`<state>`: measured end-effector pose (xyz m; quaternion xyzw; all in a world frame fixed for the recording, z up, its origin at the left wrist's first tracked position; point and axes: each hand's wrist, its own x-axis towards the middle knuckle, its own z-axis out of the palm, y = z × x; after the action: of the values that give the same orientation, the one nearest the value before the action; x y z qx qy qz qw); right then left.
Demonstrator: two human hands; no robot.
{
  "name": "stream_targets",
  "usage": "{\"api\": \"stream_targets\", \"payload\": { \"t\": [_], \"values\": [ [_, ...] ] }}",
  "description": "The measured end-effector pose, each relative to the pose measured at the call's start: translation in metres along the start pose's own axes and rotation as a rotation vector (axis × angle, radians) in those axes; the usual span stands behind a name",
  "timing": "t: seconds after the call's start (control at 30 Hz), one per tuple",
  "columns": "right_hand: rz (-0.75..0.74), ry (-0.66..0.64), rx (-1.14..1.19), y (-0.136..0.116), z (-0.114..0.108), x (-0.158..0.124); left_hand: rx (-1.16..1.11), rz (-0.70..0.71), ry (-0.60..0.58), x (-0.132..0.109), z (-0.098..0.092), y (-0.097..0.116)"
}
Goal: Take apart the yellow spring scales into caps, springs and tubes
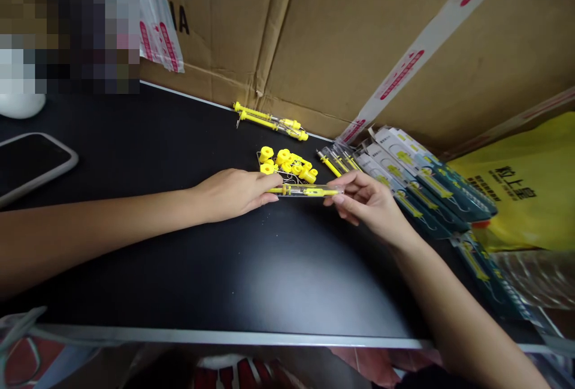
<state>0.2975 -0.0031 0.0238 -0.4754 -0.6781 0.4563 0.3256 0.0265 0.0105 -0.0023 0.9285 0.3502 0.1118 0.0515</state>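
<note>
The left hand pinches one end of a clear tube with yellow parts, and the right hand pinches its other end, midway along the bench. Yellow fittings lie just behind it. Two more tubes lie near the back edge; packs pile by the right edge.

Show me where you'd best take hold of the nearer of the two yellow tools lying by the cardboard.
Probably by the bare yellow shaft of the nearer tool, pinched crosswise from above and the front. It lies lengthwise beside the cardboard, the other tool close behind, and the clear plastic sleeve over its right part might slip.
</note>
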Motion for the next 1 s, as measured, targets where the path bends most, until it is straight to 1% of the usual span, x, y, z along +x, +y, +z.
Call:
{"api": "stream_targets", "payload": {
  "t": [0.1, 0.33, 0.6, 0.8, 1.0],
  "values": [
    [0.038, -0.009, 0.059, 0.001, 0.002, -0.001, -0.011, -0.022, -0.023, 0.000, -0.001, 0.000],
    [0.101, -0.016, 0.143, 0.008, 0.003, 0.001, -0.062, -0.039, 0.017, 0.000, -0.002, -0.001],
    [0.042, -0.001, 0.213, 0.007, 0.004, -0.001, -0.031, -0.018, 0.053, -0.001, 0.000, 0.004],
    [0.029, -0.008, 0.247, 0.008, 0.007, -0.002, 0.006, -0.033, -0.014, -0.001, -0.004, 0.005],
    [0.074, -0.001, 0.229, 0.010, 0.009, 0.000, 0.044, -0.094, -0.040, 0.001, -0.006, 0.007]
  ]
}}
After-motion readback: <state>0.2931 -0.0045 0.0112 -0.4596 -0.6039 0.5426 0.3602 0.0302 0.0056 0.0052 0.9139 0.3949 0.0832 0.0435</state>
